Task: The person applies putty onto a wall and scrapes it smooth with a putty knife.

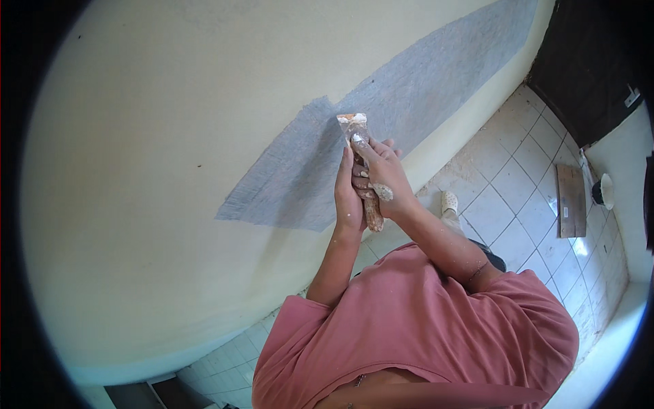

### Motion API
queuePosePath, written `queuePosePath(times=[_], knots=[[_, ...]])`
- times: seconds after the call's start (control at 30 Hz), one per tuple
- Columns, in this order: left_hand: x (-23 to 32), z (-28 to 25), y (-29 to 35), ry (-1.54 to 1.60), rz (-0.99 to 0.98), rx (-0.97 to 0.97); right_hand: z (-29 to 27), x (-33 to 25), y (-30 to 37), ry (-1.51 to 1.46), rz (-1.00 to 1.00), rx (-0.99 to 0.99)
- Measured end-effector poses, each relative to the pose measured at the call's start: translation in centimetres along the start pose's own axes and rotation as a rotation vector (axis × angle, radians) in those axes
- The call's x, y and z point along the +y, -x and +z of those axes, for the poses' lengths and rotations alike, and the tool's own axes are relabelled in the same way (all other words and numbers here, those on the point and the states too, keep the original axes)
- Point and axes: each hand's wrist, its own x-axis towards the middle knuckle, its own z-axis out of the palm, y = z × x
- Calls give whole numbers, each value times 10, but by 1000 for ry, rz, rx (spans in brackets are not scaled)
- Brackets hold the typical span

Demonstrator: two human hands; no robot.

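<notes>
My right hand [390, 174], spotted with dried white filler, grips a putty knife [372, 213] with a worn, spattered handle. Its thumb lies along the tool near the blade [352, 121], which is smeared with white and points away from me. Pressed against the handle from the other side is my left hand [349, 198], closed around it with the right; some of its fingers are hidden behind. Beyond the blade is a cream wall [157, 136] crossed by a long, rough grey patch [422, 78]. I cannot tell whether the blade touches the wall.
White floor tiles [490, 204] run along the wall's foot, with dusty crumbs near it. At the right are a brown board [571, 201], a dark bucket with a pale rim [604, 191] and a dark door [586, 61]. A light clog [449, 202] shows beside my body.
</notes>
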Motion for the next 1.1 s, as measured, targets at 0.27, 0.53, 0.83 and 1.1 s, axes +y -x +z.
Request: queuePosePath(times=[0.27, 0.53, 0.83, 1.1], knots=[[22, 1, -11, 185, -115, -66, 13, 12, -8, -133, -25, 80], [22, -2, -22, 275, -72, -267, 22, -5, -1, 65, 93, 236], [2, -22, -30, 423, -31, -158, 20, -4, -3, 261, 31, 268], [13, -12, -30, 309, -47, -102, 23, -16, 5, 34, 127, 57]])
